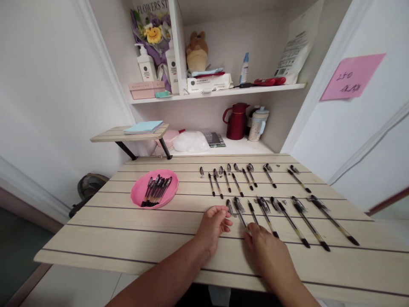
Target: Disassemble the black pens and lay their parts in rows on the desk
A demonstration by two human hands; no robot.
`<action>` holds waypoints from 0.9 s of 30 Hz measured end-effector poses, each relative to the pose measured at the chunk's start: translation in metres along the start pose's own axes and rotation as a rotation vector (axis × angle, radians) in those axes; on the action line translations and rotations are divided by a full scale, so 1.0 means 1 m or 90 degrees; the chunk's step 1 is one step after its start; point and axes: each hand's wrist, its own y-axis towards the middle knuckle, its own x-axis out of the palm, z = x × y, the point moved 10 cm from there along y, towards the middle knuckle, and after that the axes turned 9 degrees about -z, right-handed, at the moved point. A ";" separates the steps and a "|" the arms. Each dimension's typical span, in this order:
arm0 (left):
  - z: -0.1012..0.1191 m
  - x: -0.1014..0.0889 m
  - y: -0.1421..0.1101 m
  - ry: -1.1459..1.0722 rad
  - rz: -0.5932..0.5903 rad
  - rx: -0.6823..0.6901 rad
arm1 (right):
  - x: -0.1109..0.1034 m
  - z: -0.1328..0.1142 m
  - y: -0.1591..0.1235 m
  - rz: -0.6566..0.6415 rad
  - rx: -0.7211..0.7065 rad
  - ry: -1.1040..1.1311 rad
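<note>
My left hand point(213, 228) rests over the table with its fingers loosely curled and a little apart, and nothing shows in it. Just beyond its fingertips lies a dark pen cap point(229, 207). My right hand point(270, 249) is closed around the lower end of a black pen point(240, 209), its fingers hiding that end. Another pen point(252, 212), without a cap at its tip, also runs down to these fingers. To the right, several black pens point(294, 224) lie slanted in a front row, with caps or clear pieces by their upper ends.
A back row of pens point(237, 184) and loose caps lies farther off. Several pens fill a pink tray point(136, 189) at left. A small raised shelf point(108, 134) stands behind it. At the back are a red jug point(237, 121) and a pale tumbler point(258, 124).
</note>
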 end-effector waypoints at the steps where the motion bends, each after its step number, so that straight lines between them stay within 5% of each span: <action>1: 0.000 0.000 0.000 -0.004 0.001 -0.001 | -0.001 -0.002 0.001 -0.002 -0.002 -0.001; 13: -0.003 -0.002 0.001 -0.021 0.005 -0.018 | -0.011 -0.004 -0.006 0.049 -0.018 0.023; 18: 0.004 -0.004 0.003 0.074 0.014 0.009 | -0.020 -0.028 -0.021 0.122 -0.125 0.066; 20: 0.022 -0.009 0.006 0.184 0.016 0.037 | -0.017 -0.046 -0.026 0.125 -0.194 0.085; 23: 0.079 -0.024 0.005 0.463 0.033 0.125 | -0.006 -0.068 -0.031 0.116 -0.269 0.105; 25: 0.128 -0.043 -0.004 0.701 0.118 0.186 | 0.000 -0.077 -0.033 0.118 -0.297 0.108; 27: 0.168 -0.075 -0.013 0.912 0.254 0.138 | 0.004 -0.080 -0.033 0.128 -0.312 0.107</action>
